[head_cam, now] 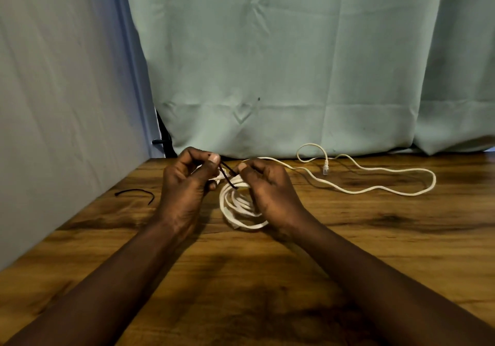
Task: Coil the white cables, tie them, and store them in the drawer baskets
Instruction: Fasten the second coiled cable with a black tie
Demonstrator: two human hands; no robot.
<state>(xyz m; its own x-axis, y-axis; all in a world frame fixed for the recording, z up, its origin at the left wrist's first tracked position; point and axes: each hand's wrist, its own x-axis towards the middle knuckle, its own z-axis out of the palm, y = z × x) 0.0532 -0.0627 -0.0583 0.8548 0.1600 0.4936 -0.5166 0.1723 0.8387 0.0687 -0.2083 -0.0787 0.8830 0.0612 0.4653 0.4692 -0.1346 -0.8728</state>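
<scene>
A coiled white cable hangs just above the wooden table, between my two hands. A thin dark tie crosses the top of the coil. My left hand pinches one end of the tie between thumb and fingers. My right hand pinches the other end and holds the coil's right side, hiding part of it. A second white cable lies loose and uncoiled on the table to the right, its clear plug near the back.
Another dark tie lies on the table at the left, close to a grey-white sheet that walls off that side. A pale green curtain hangs along the table's back edge. No drawer or basket is in view.
</scene>
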